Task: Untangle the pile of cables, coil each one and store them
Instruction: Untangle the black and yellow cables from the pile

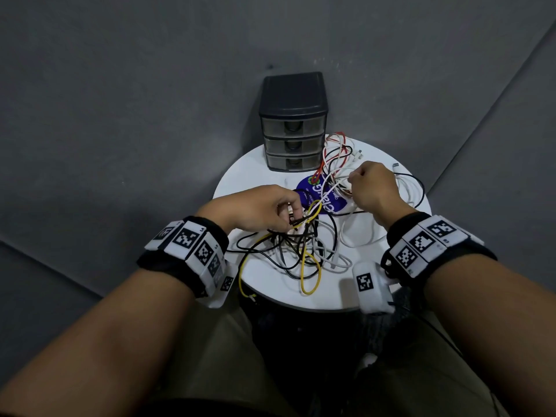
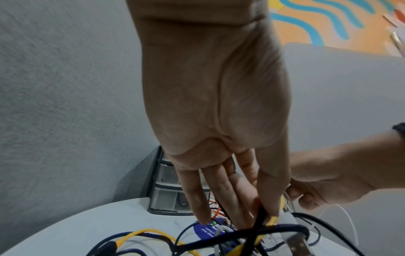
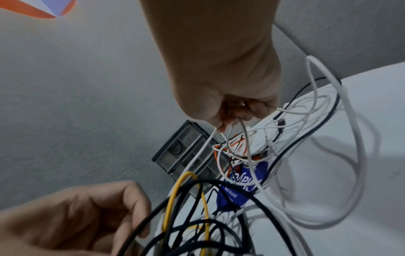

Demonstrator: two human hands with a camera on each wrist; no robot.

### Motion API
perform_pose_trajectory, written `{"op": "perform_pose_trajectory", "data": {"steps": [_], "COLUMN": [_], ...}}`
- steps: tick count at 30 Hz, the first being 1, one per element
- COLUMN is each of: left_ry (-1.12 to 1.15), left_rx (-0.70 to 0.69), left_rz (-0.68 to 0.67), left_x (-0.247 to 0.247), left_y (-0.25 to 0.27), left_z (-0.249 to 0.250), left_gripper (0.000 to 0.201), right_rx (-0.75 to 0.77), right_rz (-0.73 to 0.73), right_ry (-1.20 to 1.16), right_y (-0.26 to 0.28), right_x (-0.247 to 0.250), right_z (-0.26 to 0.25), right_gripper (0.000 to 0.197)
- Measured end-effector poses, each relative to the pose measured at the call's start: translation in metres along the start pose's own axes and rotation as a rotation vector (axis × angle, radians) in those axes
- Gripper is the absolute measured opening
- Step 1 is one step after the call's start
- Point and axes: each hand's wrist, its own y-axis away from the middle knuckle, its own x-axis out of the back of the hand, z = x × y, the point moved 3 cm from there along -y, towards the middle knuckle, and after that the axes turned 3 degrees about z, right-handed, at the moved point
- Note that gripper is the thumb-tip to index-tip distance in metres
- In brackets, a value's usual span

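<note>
round white table [image 1: 255,176]: cable pile [image 1: 301,248] between hands; left hand [image 1: 258,209] apparently pinches black cable [image 2: 258,218], right hand [image 1: 373,188] grips white cable [image 3: 197,155].

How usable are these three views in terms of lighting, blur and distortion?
Head view: dim but sharp, wide-angle bending at the edges; the tangled cable pile on the round white table reads clearly. Left wrist view: near black cable is blurred. Right wrist view: left hand is soft.

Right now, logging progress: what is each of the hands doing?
Left hand: pinching black and yellow cables.
Right hand: gripping white cables.
</note>
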Motion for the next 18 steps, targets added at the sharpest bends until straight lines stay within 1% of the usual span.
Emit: {"op": "perform_pose_trajectory", "data": {"steps": [4, 9, 10, 13, 18], "left_ry": [-0.003, -0.041, -0.045, -0.043, -0.054], "left_rx": [-0.012, -0.043, -0.049, -0.052, -0.061], "left_rz": [-0.031, -0.024, -0.025, -0.026, -0.079], "left_x": [0.001, 0.002, 0.003, 0.006, 0.012], "left_y": [-0.001, -0.001, -0.001, -0.002, -0.002], "left_z": [-0.001, 0.002, 0.003, 0.006, 0.012], "left_gripper": [0.023, 0.026, 0.027, 0.027, 0.025], "right_rx": [0.051, 0.183, 0.212, 0.274, 0.267], "right_rz": [0.007, -0.108, -0.101, -0.01, 0.063], "right_ry": [-0.005, -0.055, -0.082, -0.124, -0.118], "right_y": [0.0, 0.007, 0.008, 0.006, -0.01], "right_x": [-0.005, -0.018, -0.019, -0.012, 0.001], "right_z": [-0.008, -0.026, -0.031, -0.044, -0.041], "right_gripper": [0.022, 0.022, 0.022, 0.019, 0.018]}}
